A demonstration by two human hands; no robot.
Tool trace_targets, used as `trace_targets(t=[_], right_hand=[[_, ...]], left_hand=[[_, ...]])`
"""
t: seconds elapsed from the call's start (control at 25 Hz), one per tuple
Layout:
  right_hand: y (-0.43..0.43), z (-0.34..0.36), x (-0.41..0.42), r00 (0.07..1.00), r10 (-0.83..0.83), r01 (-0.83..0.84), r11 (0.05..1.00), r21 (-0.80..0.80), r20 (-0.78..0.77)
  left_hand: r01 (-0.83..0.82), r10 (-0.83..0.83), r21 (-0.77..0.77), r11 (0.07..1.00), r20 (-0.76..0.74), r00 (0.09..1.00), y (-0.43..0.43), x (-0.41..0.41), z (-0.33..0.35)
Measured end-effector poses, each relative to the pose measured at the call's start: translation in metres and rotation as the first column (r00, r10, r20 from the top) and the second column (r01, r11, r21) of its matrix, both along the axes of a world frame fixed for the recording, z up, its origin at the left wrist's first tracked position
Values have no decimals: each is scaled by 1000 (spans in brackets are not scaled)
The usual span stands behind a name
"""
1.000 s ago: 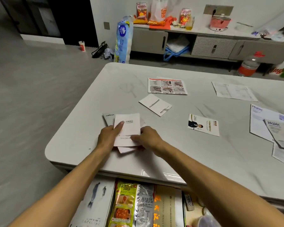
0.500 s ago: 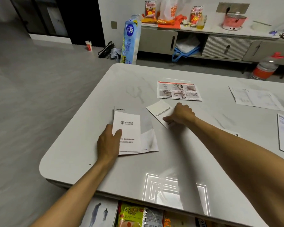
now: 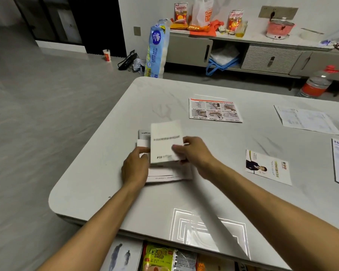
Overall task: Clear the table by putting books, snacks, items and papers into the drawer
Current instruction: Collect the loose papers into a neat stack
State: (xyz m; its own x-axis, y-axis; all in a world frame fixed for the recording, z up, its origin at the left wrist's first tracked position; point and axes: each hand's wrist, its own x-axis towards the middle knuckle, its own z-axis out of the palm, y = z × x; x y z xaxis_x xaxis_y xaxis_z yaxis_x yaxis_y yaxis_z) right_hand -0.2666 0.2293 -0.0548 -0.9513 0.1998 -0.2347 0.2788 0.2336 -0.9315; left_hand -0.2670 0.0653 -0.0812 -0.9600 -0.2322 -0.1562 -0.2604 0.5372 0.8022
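Dim indoor light; square lamp glare on the glossy table [image 3: 98, 192], motion blur mid-frame, edges bowed.

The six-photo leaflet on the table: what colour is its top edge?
Orange-red, on the leaflet; head view.
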Motion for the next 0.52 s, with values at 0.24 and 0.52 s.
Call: trace_targets(t=[0.24, 0.52], right_hand=[[-25, -6, 17, 965, 137, -110, 985, -131, 222], [38, 4, -45, 997, 56, 2, 689, 725, -56]], left_hand=[[-21, 17, 155, 988, 28, 999, -5, 0, 2], [24, -17, 182, 983, -38, 999, -2, -16, -1]])
